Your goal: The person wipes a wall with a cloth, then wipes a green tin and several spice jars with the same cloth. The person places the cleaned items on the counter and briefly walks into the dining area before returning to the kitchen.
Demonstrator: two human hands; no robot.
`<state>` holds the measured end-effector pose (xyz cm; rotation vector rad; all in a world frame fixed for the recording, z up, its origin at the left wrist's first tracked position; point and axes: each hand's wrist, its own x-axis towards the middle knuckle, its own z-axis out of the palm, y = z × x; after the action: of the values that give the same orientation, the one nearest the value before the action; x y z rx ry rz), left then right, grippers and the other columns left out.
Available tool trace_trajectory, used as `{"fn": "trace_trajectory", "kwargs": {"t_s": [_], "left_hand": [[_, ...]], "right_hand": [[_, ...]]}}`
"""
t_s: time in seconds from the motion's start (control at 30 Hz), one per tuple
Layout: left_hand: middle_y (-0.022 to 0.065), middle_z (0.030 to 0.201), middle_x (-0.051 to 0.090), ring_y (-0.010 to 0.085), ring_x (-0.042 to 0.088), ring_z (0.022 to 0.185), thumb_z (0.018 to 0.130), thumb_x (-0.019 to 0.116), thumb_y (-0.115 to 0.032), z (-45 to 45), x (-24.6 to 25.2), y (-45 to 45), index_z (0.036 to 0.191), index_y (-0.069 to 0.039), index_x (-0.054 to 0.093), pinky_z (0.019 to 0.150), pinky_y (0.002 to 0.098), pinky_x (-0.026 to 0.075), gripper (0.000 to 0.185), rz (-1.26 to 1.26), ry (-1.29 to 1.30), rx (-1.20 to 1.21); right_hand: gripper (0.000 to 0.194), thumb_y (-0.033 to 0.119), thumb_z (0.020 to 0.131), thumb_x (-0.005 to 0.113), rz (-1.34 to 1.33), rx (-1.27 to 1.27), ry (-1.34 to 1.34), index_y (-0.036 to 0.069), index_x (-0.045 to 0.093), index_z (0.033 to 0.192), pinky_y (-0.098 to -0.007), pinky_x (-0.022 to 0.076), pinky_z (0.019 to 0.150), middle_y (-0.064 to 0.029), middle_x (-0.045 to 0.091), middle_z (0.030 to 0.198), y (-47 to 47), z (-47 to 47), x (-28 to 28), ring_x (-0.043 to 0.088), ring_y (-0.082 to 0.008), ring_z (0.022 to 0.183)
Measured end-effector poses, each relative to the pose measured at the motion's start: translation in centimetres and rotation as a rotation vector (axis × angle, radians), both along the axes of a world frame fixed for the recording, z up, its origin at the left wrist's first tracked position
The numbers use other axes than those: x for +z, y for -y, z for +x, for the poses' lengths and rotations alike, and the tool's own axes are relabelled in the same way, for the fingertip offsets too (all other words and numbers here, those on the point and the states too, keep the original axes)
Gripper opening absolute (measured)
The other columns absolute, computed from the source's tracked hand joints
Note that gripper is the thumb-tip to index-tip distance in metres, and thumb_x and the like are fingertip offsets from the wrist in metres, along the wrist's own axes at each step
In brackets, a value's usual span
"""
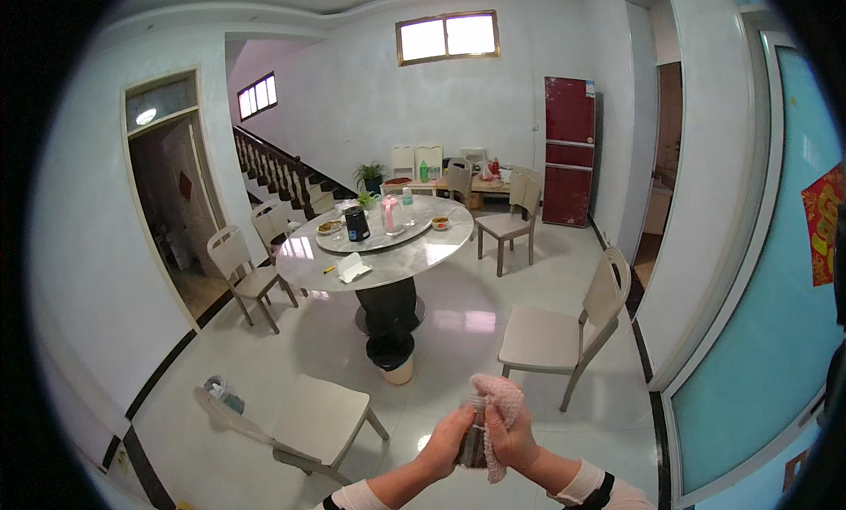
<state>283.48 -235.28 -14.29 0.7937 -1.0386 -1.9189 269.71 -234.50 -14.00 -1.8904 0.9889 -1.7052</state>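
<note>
Low in the head view, to the right of the middle, my left hand [446, 444] grips a small dark object [473, 449] with a paler, ribbed-looking top; its exact kind is unclear. My right hand [514, 444] holds a pink textured cloth [500, 392] against that object's right side. The cloth bunches above the fingers and hangs down between the two hands. Both hands are close together, thumbs upward, above the tiled floor. The palms and part of the dark object are hidden.
A chair [320, 417] stands at the lower left, another chair [542, 338] at the right. Ahead is a round marble-look table [403, 262] with a pink-lidded pitcher [392, 216], a black container [357, 224] and bowls. A bin [398, 372] stands before its base; a glass door [747, 351] is at the right.
</note>
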Motion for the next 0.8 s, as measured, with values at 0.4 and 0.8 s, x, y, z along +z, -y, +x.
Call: {"fn": "trace_trajectory", "kwargs": {"t_s": [0.4,0.8], "left_hand": [[0.0124,0.117,0.046,0.0181,0.050,0.104,0.089,0.051,-0.031,2.1,1.1,-0.6,0.123,-0.001,0.030,0.090,0.0327,0.043,0.050,-0.633,0.008,0.499],[0.0120,0.106,0.059,0.0290,0.056,0.096,0.058,0.083,-0.037,3.4,0.3,0.0,0.115,-0.002,0.045,0.088,0.0401,0.042,0.076,-1.724,0.525,0.479]], "right_hand": [[0.072,0.041,0.085,0.053,0.038,0.277,0.135,-0.008,0.028,0.131,-0.0365,0.0343,0.099,-0.0216,0.044,0.124,-0.3,4.9,2.3,0.045,-0.0293,0.115],[0.039,0.033,0.096,0.032,0.513,0.596,0.572,0.001,0.050,0.110,-0.0320,0.0434,0.089,-0.0132,0.056,0.108,-0.5,4.5,0.6,0.054,-0.0218,0.102]]}}
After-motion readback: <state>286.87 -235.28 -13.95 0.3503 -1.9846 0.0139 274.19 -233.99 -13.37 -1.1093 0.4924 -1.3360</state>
